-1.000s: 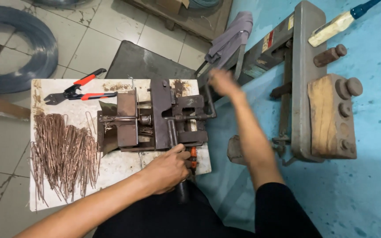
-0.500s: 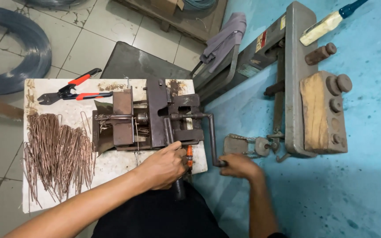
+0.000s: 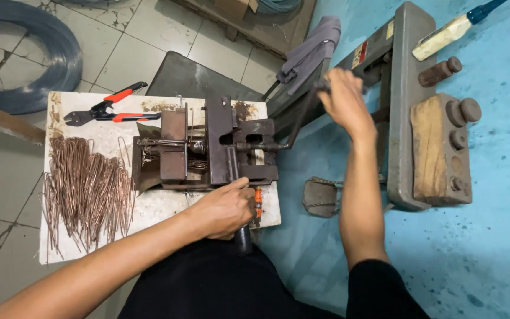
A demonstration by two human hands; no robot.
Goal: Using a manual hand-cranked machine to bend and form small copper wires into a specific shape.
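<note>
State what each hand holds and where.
Right hand grips the crank handle at its upper end; left hand grips a dark lever near its top.

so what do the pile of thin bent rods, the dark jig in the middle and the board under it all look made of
The pile of thin bent rods: reddish-brown wire, coppery sheen, so copper-coated or rusted steel; cannot tell which. The dark jig: heavy steel or iron, dull brown-grey with rust patches. The white board: probably painted or laminated wood, scuffed and rust-stained. The left hand rests at the jig's near edge.

small red and yellow rectangular label [image 3: 359,54] on the grey metal frame [image 3: 405,118], beside the right hand [image 3: 342,100]
</note>
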